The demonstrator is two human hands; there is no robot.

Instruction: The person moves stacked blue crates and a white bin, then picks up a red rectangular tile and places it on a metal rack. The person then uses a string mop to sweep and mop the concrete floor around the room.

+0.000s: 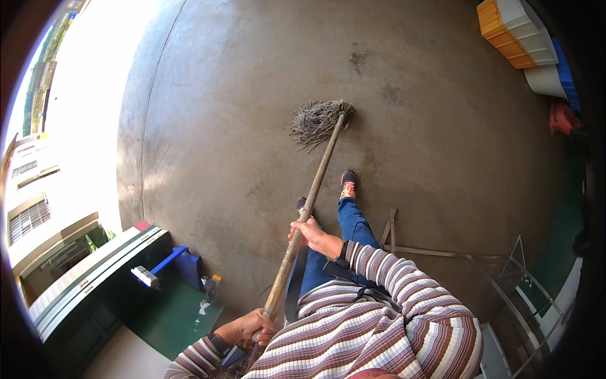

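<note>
A string mop (pixel 319 123) lies with its grey strands on the concrete floor ahead of me, fanned out to the left. Its long wooden handle (pixel 317 177) slants back toward my body. My left hand (pixel 251 326) is closed round the upper end of the handle, low in the picture by my left side. Farther down the shaft, my right hand (pixel 308 232) wraps round it in front of my legs. Both wrists wear dark bands.
On the left, a blue-handled brush (pixel 158 268) and a blue dustpan (pixel 187 268) are by a dark green surface. Stacked yellow, white and blue bins (pixel 505 35) stand far right. Metal frames (pixel 505 297) rise at the lower right. Bright daylight enters from the left.
</note>
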